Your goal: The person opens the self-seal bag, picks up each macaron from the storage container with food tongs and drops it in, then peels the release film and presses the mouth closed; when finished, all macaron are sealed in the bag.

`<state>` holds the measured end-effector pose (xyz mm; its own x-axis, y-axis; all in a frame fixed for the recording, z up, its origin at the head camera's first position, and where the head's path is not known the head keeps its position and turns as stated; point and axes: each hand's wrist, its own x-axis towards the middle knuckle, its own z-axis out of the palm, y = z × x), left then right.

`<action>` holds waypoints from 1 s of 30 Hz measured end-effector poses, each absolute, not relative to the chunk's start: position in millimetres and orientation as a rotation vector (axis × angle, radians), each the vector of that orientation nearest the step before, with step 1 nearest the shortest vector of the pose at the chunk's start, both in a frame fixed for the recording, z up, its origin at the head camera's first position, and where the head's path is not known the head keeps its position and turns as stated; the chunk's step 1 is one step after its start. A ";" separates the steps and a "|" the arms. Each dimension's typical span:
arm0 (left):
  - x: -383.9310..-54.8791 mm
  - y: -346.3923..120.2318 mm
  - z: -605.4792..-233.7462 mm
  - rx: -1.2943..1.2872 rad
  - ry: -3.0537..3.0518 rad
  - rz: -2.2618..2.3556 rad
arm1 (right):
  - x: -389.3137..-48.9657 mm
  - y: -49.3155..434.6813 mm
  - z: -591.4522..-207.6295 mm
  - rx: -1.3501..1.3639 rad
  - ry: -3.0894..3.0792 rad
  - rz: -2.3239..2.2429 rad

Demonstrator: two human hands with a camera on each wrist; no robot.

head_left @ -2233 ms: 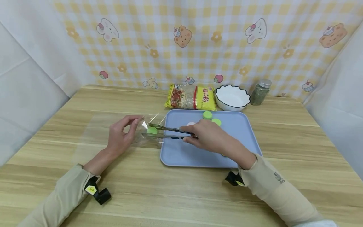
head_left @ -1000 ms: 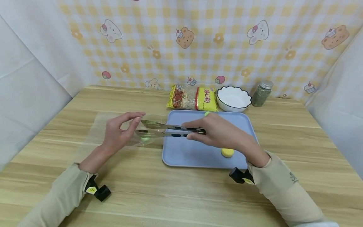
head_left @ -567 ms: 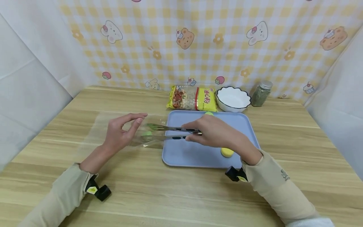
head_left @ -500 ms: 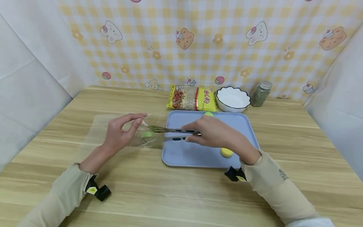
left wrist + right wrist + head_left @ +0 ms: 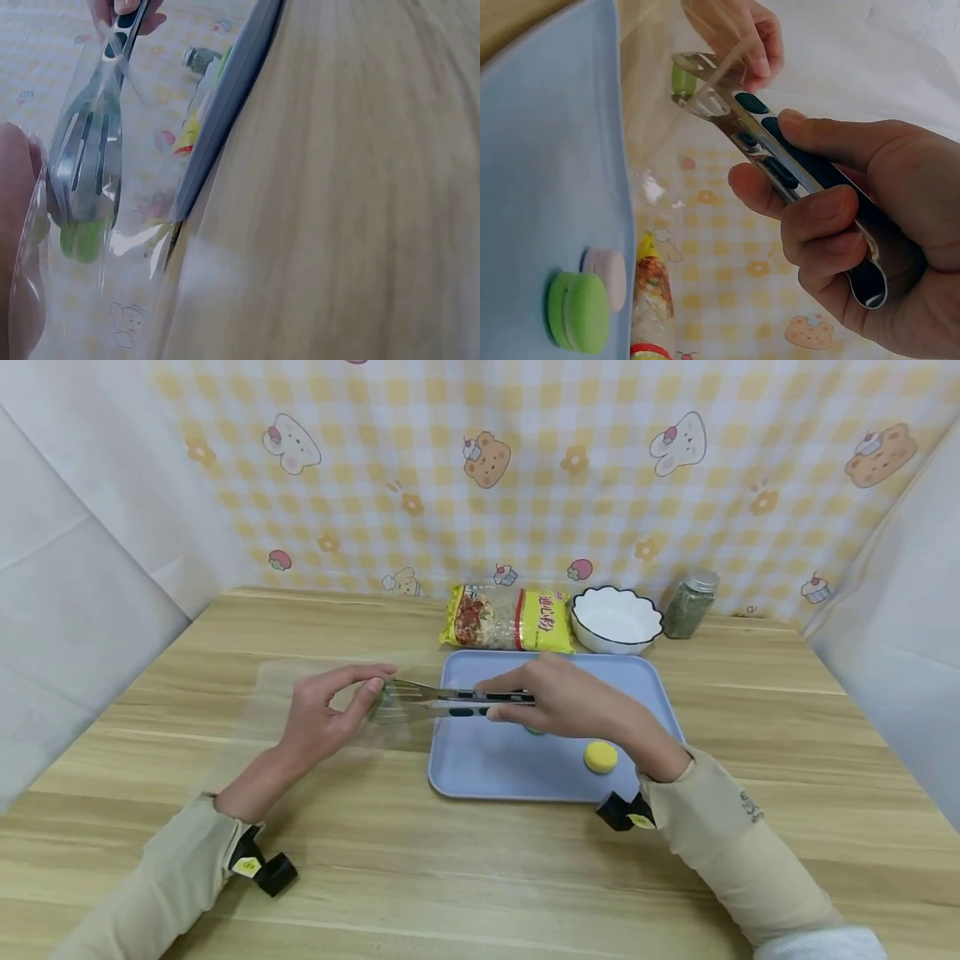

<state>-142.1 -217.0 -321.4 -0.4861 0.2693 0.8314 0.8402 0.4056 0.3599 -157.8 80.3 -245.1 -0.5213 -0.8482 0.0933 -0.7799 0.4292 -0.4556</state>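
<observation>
With thumb and fingertips, my left hand pinches the mouth edge of a clear plastic bag. My right hand grips metal tongs with dark grip pads, fingers wrapped round the handles in the right wrist view. The slotted heads of the tongs reach inside the bag, close by the left fingers. Between these heads sits a green macaron, whose lower part shows through the film in the left wrist view. A yellow macaron lies on the blue tray below the right hand.
Another green macaron and a pale pink macaron rest on the tray. Behind it stand a yellow pasta packet, a white scalloped bowl and a jar of dried herbs, before a checked curtain.
The tongs went into the bag with the green macaron, then parted from it. Since half a second ago they have moved slightly left and lie around it again. The left hand keeps its pinch.
</observation>
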 end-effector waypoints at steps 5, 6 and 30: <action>-140.6 -214.3 -319.9 -0.969 -1.962 -1.029 | -157.2 66.7 -253.2 -1.577 2.509 -0.673; -140.4 -214.0 -319.3 -0.975 -1.963 -1.020 | -156.8 63.1 -254.7 -1.593 2.512 -0.668; -136.6 -210.7 -317.4 -0.975 -1.974 -1.028 | -151.3 49.8 -257.7 -1.527 2.601 -0.588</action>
